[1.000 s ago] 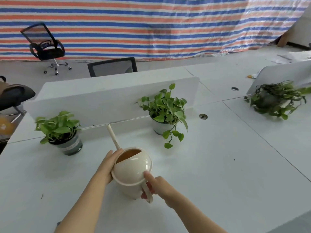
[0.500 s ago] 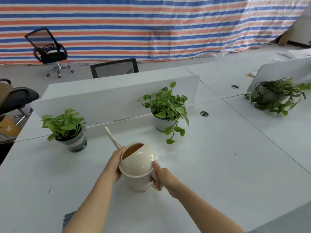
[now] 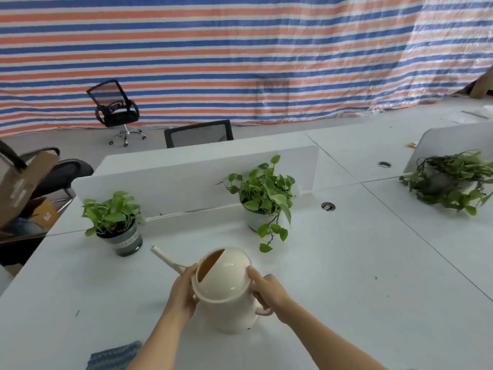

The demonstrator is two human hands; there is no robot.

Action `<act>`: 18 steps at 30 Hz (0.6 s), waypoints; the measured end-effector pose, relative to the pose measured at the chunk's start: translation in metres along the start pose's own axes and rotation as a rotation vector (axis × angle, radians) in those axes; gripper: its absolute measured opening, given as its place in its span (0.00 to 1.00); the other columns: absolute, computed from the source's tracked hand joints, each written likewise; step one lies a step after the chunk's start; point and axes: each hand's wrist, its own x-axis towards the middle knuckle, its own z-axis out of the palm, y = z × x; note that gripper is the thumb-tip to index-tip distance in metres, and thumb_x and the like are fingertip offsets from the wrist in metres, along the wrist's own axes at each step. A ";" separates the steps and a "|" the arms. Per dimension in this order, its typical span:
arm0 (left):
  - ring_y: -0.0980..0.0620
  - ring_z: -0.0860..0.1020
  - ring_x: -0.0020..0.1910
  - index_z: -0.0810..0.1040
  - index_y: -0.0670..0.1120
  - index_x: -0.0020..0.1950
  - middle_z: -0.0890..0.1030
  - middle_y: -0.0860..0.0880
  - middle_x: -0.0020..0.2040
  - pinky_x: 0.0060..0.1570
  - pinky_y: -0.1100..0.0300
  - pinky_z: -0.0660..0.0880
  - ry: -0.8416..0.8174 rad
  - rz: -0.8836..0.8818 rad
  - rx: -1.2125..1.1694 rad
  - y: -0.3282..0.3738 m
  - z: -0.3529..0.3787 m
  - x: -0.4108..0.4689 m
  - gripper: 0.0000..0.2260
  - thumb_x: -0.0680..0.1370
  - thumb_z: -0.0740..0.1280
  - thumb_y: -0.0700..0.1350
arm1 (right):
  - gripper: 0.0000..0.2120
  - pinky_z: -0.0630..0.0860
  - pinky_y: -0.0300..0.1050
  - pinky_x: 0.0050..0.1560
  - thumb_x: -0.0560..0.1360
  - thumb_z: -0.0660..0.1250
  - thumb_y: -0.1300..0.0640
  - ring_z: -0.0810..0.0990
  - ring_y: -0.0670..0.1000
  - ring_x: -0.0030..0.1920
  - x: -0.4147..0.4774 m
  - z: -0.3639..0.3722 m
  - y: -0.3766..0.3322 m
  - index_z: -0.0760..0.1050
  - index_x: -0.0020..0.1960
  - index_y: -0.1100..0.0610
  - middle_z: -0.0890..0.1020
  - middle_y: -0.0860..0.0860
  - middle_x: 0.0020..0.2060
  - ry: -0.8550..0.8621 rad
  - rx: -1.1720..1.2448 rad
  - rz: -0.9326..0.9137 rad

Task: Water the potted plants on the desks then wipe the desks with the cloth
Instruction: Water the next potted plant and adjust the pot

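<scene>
A cream watering can (image 3: 226, 297) stands near the front of the white desk (image 3: 346, 276), its spout pointing up and to the left. My left hand (image 3: 184, 292) cups its left side below the spout. My right hand (image 3: 266, 292) grips the handle on the right, thumb on the lid. Beyond the can stand two potted plants: a small one in a dark pot (image 3: 117, 222) at the left and a bushier one in a pale pot (image 3: 264, 196) in the middle. A third plant (image 3: 448, 180) sprawls at the far right. A blue cloth (image 3: 114, 356) lies at the front edge.
A low white divider panel (image 3: 173, 188) runs behind the two near plants. Cable holes (image 3: 327, 206) are set in the desktops. Black office chairs (image 3: 117, 113) stand behind the desks, and cardboard boxes (image 3: 24, 182) sit at the left. A striped tarp hangs at the back.
The view has tilted up and shifted, so the cloth now shows at the bottom edge. Both hands have stayed on the watering can, which has turned a little more upright.
</scene>
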 end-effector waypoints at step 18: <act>0.50 0.71 0.47 0.74 0.46 0.46 0.73 0.47 0.48 0.44 0.60 0.66 -0.200 0.225 0.488 -0.024 0.240 -0.015 0.13 0.71 0.63 0.55 | 0.25 0.55 0.33 0.19 0.73 0.64 0.48 0.54 0.46 0.20 -0.052 -0.301 -0.005 0.57 0.24 0.55 0.58 0.47 0.18 0.294 0.169 -0.201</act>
